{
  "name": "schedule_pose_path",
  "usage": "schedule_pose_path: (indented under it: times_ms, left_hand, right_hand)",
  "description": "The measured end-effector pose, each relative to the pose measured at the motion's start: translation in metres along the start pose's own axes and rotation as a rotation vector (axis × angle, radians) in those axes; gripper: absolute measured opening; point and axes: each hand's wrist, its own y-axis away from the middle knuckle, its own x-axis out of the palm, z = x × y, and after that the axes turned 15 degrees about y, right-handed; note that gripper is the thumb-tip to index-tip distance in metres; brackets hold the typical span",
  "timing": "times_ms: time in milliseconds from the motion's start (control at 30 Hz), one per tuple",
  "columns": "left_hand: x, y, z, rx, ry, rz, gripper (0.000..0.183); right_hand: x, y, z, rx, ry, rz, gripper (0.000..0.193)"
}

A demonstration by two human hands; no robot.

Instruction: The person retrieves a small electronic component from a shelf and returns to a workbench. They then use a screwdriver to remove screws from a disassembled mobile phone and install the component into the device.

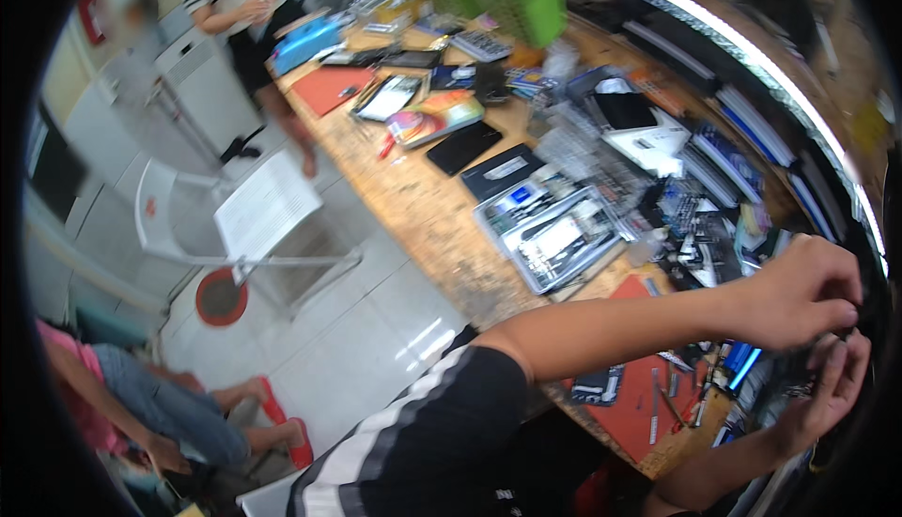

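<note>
My left arm reaches across the workbench to the right, and my left hand [797,293] is closed with its fingers curled in. Just below it, my right hand [831,393] has its thumb and fingers bent together. The fingertips of both hands meet near the right rim of the view, where a small dark thing seems to sit between them; it is too small and blurred to name. Beneath my arm lies a red-orange mat [631,414] with thin hand tools [655,406] and an opened phone [598,385] on it.
A clear plastic box [537,277] of parts, a black phone [464,148] and a green basket [521,5] stand along the wooden bench [413,226]. Stacked parts line its back under a light strip [752,61]. A white chair [268,205] and two other people are to the left.
</note>
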Motion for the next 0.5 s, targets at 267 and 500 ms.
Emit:
schedule_pose_path:
  times_ms: [267, 500]
  left_hand:
    - [0.003, -0.003, -0.001, 0.205, -0.028, -0.169, 0.012]
    - [0.006, -0.003, -0.007, -0.082, 0.323, -0.158, 0.011]
  right_hand:
    - [0.014, -0.01, -0.009, 0.061, 0.139, -0.218, 0.035]
    - [0.022, 0.005, 0.032, -0.012, 0.115, -0.155, 0.031]
